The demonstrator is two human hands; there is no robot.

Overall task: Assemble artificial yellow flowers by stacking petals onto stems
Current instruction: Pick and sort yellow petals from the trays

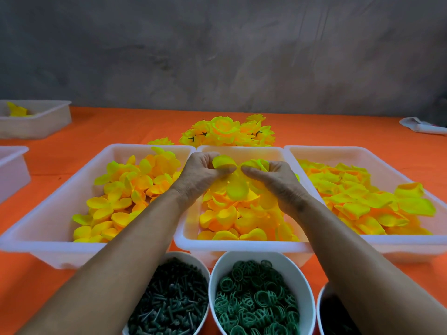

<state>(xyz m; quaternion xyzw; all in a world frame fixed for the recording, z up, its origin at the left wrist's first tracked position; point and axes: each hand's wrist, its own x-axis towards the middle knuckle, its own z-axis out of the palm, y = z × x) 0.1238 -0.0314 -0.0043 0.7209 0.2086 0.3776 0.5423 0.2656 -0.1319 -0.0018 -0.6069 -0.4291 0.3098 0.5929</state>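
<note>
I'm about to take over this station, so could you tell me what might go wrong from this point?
Both hands, left hand and right hand, pinch petals above the middle tray; a loose petal could slip back into the pile. The forearms cross right over the bowl of stems and the bowl of green rings, so pulling back low might knock them.

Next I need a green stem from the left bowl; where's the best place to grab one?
Judging by the jumble, pick a stem whose thin shaft pokes up near the middle of the bowl. Pinch that shaft from above; the left forearm blocks the left side.
</note>
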